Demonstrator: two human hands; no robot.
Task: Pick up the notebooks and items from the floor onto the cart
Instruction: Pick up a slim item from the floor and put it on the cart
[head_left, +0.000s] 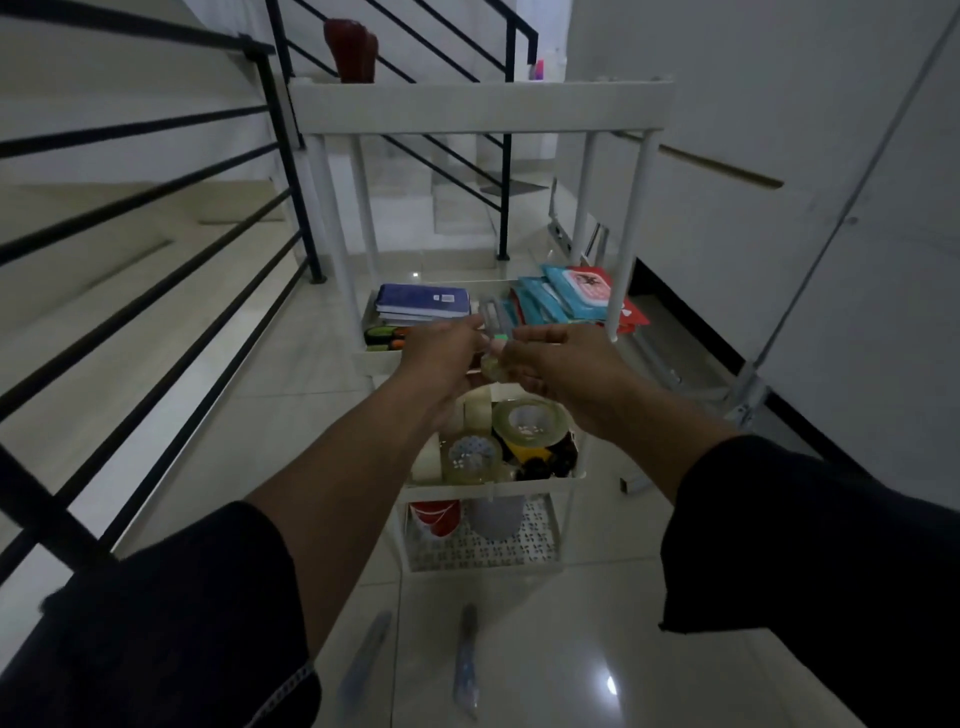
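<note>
Cart fills the middle of my view, a white one with tiered shelves, standing on pale glossy tiles beside a black stair railing. Its top shelf carries a dark red object at the left end. On the middle shelf I see a stack of notebooks with a blue cover uppermost, green and orange markers just in front of it, and teal and red packets heaped at the right. The tray below holds rolls of tape, clear and white, packed close together. The lowest, perforated shelf has a red cup and a grey one.

My left hand and right hand meet above the tape tray, fingers of both curled around a small clear roll between them; I cannot make out more of it.

On the floor near me lie two blue pens, well apart from the cart.
</note>
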